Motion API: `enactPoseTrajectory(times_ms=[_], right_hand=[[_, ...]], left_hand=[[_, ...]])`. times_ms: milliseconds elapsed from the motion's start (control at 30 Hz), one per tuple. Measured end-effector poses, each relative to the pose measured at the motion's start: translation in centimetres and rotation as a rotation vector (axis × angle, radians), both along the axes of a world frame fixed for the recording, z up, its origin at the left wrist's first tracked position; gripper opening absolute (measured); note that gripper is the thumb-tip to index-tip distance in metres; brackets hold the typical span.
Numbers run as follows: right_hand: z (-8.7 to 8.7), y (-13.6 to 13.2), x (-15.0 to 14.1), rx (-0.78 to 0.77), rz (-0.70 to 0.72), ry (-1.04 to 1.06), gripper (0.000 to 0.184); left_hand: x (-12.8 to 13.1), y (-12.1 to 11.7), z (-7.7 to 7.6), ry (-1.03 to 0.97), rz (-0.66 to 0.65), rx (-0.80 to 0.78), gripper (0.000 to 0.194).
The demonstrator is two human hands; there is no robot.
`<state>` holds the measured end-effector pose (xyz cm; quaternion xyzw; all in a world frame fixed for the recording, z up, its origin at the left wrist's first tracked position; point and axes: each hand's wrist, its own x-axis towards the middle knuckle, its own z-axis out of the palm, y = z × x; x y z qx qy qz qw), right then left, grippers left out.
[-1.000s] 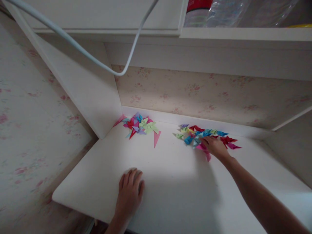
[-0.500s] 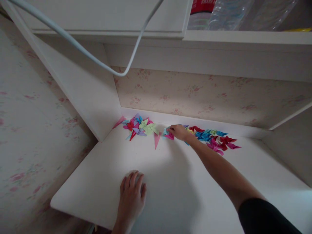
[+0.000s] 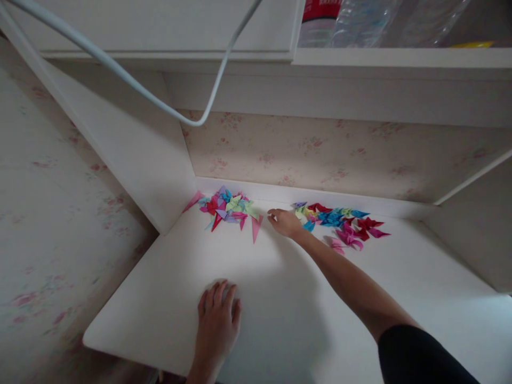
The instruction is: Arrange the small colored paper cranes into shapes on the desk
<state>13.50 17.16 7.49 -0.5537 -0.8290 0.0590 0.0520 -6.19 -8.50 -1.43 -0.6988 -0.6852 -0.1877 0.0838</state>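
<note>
Two piles of folded paper pieces that look like origami cranes lie along the back of the white table (image 3: 160, 298). The left pile (image 3: 227, 208) mixes purple, red, pink, blue and pale green. In the right pile (image 3: 336, 218) are blue, red, magenta and yellow ones. Between them is my right hand (image 3: 283, 222), loosely curled, with a small gap between thumb and finger and no paper visible in it. A pink paper point (image 3: 256, 228) sticks out just left of its fingertips. My left hand (image 3: 218, 317) lies flat near the front, fingers extended, touching no paper.
A white cable (image 3: 160, 109) hangs in front of the upper cabinet (image 3: 168, 26). Plastic-wrapped bottles (image 3: 364, 21) stand on the shelf at upper right. White side panels (image 3: 136, 144) and a low back ledge (image 3: 276, 193) border the table.
The pink and light-blue cranes at my right fingertips now lie on the left pile. My right hand has let go and stands in the gap. My left hand stays put; the view shifted slightly.
</note>
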Motion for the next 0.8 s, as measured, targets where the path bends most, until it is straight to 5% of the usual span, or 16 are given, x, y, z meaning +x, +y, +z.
enactPoseTrajectory(times_ms=[267, 433, 600, 800], right_hand=[[-0.8, -3.8, 13.7, -0.031, -0.305, -0.141, 0.045], [-2.3, -4.7, 19.8, -0.139, -0.277, -0.242, 0.048], [-2.9, -5.4, 20.2, -0.124, -0.259, -0.239, 0.035], [-1.7, -5.9, 15.7, -0.053, -0.203, -0.154, 0.03]], left_hand=[[-0.4, 0.2, -0.8, 0.023, -0.031, 0.02, 0.031], [-0.3, 0.3, -0.9, 0.007, -0.032, 0.029, 0.031], [-0.2, 0.2, -0.8, -0.005, -0.033, 0.036, 0.031], [-0.1, 0.1, -0.6, 0.018, -0.03, 0.046, 0.03]])
